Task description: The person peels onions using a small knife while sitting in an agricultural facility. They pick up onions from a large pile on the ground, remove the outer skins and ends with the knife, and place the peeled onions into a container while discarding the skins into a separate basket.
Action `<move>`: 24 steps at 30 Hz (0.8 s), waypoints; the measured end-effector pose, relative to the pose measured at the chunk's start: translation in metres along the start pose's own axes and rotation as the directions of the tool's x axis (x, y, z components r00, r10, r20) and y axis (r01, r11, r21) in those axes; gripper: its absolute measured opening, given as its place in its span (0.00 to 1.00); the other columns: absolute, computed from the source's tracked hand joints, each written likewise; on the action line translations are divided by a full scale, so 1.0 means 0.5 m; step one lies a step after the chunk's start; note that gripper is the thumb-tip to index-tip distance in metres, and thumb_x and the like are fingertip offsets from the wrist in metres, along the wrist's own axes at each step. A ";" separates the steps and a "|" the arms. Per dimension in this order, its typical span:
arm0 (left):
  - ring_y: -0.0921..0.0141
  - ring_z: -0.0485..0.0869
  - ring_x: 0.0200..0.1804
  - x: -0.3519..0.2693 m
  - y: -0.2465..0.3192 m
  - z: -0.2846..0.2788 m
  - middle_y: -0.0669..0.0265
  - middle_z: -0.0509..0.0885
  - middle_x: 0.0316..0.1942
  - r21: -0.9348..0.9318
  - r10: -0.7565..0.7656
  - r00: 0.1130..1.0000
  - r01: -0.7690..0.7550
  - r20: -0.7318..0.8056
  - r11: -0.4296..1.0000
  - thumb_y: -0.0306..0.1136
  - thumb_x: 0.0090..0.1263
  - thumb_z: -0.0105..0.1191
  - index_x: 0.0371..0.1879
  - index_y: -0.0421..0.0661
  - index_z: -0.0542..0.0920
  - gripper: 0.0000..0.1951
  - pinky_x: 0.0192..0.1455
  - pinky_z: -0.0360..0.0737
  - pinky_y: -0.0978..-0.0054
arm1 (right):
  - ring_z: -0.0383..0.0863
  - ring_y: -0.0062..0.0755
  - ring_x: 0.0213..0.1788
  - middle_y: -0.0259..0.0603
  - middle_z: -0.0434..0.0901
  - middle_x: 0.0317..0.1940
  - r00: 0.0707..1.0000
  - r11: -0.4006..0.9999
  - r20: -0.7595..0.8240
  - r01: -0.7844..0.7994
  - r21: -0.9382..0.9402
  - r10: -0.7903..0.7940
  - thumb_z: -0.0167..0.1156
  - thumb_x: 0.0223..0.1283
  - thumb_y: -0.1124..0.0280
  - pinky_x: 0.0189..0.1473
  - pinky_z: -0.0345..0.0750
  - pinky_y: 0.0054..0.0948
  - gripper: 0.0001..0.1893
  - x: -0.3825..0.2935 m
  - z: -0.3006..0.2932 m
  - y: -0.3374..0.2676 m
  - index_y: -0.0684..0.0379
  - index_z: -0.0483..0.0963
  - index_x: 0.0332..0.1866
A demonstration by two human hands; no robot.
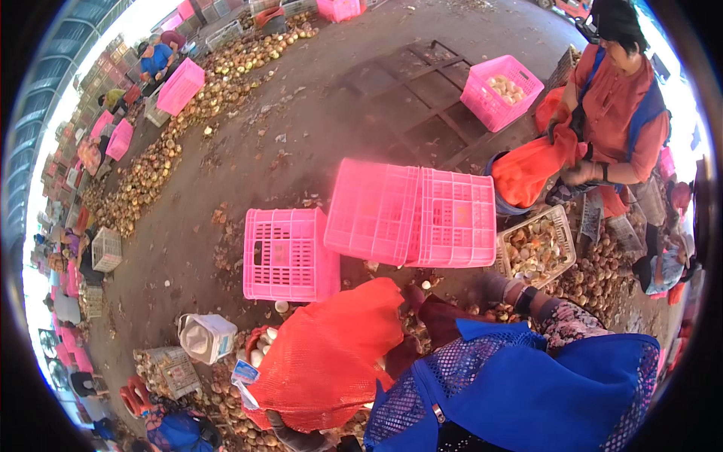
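Observation:
A large red mesh sack [333, 350] spreads across my lap side, with a blue-and-white tag [245, 372] at its left edge. At the sack's lower edge is my left hand [288, 432] in a dark glove, gripping the mesh; its fingertips are partly hidden. My right hand [492, 287], gloved and blurred, reaches out beside a pale crate of onion skins [536, 246]; its fingers cannot be made out. Peeled white onions [261, 351] show in a red mesh bag left of the sack. Two pink plastic crates [373, 209] [457, 217] and another pink crate [291, 254] stand just ahead.
At right, a person [615, 107] handles a red mesh bag [531, 166] over a blue bucket. Beyond is a pink crate of peeled onions [505, 90]. A white bucket [208, 338] and a skin-filled crate [169, 370] stand left. Onion piles [141, 181] and several workers line the floor.

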State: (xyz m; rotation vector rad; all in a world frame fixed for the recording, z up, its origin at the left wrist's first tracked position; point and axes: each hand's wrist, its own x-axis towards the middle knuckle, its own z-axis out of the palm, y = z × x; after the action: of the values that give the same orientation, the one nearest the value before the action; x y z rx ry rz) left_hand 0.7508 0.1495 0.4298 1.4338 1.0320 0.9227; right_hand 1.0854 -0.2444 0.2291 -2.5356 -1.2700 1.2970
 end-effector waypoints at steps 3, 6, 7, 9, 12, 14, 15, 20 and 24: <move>0.63 0.75 0.58 -0.006 0.024 0.005 0.57 0.72 0.61 0.025 0.047 0.998 -0.046 -0.043 0.999 0.36 0.66 0.55 0.62 0.45 0.71 0.25 0.60 0.73 0.62 | 0.80 0.38 0.54 0.42 0.78 0.55 0.895 0.907 -0.275 0.250 -0.338 -0.350 0.64 0.52 0.68 0.58 0.75 0.33 0.25 0.012 -0.025 0.036 0.52 0.74 0.59; 0.62 0.75 0.59 -0.014 0.050 0.012 0.56 0.72 0.62 0.052 0.088 0.993 -0.084 -0.083 0.995 0.36 0.66 0.55 0.62 0.45 0.71 0.25 0.61 0.73 0.62 | 0.81 0.35 0.50 0.42 0.81 0.51 0.910 0.942 -0.396 0.231 0.242 -0.121 0.67 0.49 0.71 0.57 0.76 0.31 0.28 0.014 -0.109 0.017 0.52 0.74 0.60; 0.62 0.75 0.59 -0.017 0.060 0.014 0.56 0.72 0.62 0.063 0.103 0.990 -0.097 -0.101 0.993 0.36 0.67 0.55 0.62 0.45 0.71 0.25 0.61 0.73 0.62 | 0.82 0.35 0.48 0.43 0.82 0.49 0.855 0.949 -0.436 0.316 0.010 -0.281 0.67 0.49 0.73 0.55 0.77 0.31 0.28 0.010 -0.146 0.004 0.52 0.74 0.60; 0.62 0.74 0.59 -0.033 0.072 0.013 0.56 0.71 0.62 0.080 0.130 0.983 -0.120 -0.134 0.990 0.37 0.67 0.54 0.62 0.45 0.71 0.24 0.61 0.73 0.61 | 0.84 0.34 0.44 0.43 0.83 0.47 0.936 0.904 -0.338 0.062 0.422 0.093 0.65 0.51 0.73 0.51 0.80 0.33 0.26 0.039 -0.143 0.035 0.53 0.74 0.59; 0.61 0.74 0.60 -0.038 0.097 0.021 0.55 0.71 0.63 0.106 0.184 0.971 -0.169 -0.152 0.980 0.37 0.67 0.54 0.63 0.46 0.71 0.24 0.62 0.72 0.61 | 0.85 0.34 0.41 0.44 0.84 0.43 0.897 0.883 -0.437 0.148 0.445 0.069 0.64 0.53 0.70 0.46 0.82 0.34 0.23 0.058 -0.139 0.072 0.54 0.76 0.57; 0.61 0.74 0.60 -0.053 0.109 0.014 0.55 0.71 0.63 0.138 0.224 0.960 -0.202 -0.169 0.970 0.37 0.67 0.54 0.63 0.46 0.71 0.24 0.62 0.72 0.60 | 0.85 0.34 0.40 0.45 0.85 0.41 0.888 0.886 -0.453 0.151 0.439 0.073 0.63 0.53 0.68 0.45 0.82 0.33 0.21 0.068 -0.161 0.069 0.55 0.77 0.55; 0.61 0.74 0.61 -0.061 0.116 0.013 0.55 0.70 0.63 0.128 0.226 0.959 -0.205 -0.172 0.970 0.37 0.67 0.53 0.63 0.46 0.71 0.24 0.62 0.72 0.60 | 0.85 0.34 0.40 0.45 0.85 0.41 0.892 0.886 -0.448 0.162 0.435 0.057 0.63 0.53 0.68 0.45 0.82 0.33 0.21 0.077 -0.165 0.071 0.55 0.77 0.55; 0.58 0.72 0.63 -0.076 0.152 0.014 0.54 0.68 0.66 -0.087 0.141 0.961 -0.165 -0.238 0.982 0.38 0.68 0.53 0.65 0.47 0.69 0.26 0.65 0.71 0.58 | 0.84 0.35 0.40 0.45 0.84 0.37 0.931 0.873 -0.360 0.121 0.473 0.066 0.62 0.52 0.65 0.46 0.80 0.32 0.19 0.109 -0.214 0.044 0.52 0.79 0.52; 0.59 0.73 0.63 -0.037 0.180 0.021 0.54 0.69 0.65 -0.084 0.159 0.929 -0.197 -0.334 0.977 0.39 0.68 0.54 0.65 0.46 0.69 0.27 0.65 0.71 0.58 | 0.83 0.32 0.39 0.44 0.84 0.37 0.955 0.835 -0.292 0.115 0.537 0.056 0.64 0.53 0.68 0.44 0.80 0.31 0.19 0.133 -0.244 0.010 0.53 0.79 0.53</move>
State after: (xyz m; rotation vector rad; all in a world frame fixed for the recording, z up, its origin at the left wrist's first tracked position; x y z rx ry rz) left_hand 0.7639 0.1257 0.5185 1.3187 1.0788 1.3666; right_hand 1.1938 -0.1638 0.2629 -2.1694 -0.7319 1.0252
